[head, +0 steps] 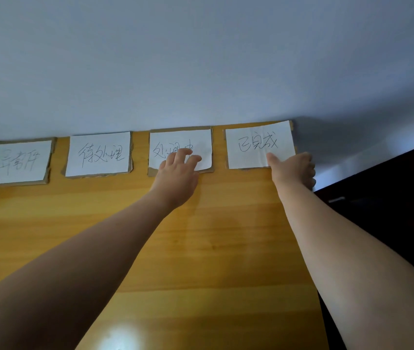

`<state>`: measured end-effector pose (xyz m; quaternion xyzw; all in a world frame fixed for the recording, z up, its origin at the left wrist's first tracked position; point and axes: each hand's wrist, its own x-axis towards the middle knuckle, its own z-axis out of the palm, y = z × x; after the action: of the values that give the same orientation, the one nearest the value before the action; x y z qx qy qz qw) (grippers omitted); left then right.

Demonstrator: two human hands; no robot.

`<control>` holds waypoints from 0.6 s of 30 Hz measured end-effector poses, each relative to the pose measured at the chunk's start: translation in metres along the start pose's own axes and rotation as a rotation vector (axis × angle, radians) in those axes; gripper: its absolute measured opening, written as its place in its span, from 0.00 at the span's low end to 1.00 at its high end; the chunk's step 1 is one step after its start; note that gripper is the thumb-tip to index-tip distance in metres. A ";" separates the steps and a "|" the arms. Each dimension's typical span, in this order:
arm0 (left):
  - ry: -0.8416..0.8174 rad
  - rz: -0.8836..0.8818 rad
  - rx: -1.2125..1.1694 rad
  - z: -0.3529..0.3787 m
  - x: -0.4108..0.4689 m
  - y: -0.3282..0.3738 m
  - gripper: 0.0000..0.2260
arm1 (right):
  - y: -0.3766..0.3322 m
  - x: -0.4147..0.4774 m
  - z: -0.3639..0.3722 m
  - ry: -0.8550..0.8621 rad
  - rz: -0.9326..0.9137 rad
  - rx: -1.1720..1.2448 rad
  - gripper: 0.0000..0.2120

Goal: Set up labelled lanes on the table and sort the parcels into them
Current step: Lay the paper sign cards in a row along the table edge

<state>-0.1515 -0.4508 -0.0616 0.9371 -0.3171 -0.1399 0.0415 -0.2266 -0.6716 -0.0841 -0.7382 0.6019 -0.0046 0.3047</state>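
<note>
Several label cards, white paper with handwriting on brown cardboard, lie in a row along the far edge of the wooden table [201,248]. My left hand [178,178] reaches to the third card [201,145] and its bent fingertips press on the card's lower part, hiding some of the writing. My right hand [293,170] is at the lower right corner of the rightmost card [256,147]. Its thumb lies on the paper and its fingers curl down at the table's right edge. The leftmost card [17,161] and the second card [98,154] lie untouched. No parcels are in view.
A pale wall [201,59] rises right behind the cards. To the right of the table a dark cabinet [383,198] stands close to its edge. Corners of some objects poke in at the left edge of the view.
</note>
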 end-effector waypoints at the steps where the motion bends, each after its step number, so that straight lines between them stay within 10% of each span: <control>1: -0.001 -0.006 -0.006 0.000 0.001 -0.001 0.20 | 0.000 0.001 0.001 0.006 0.000 -0.013 0.36; 18: -0.001 -0.034 -0.086 -0.007 0.001 -0.001 0.20 | -0.007 0.001 0.006 0.089 -0.065 -0.063 0.35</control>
<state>-0.1485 -0.4510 -0.0557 0.9397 -0.2947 -0.1543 0.0792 -0.2185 -0.6692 -0.0859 -0.7656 0.5904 -0.0281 0.2539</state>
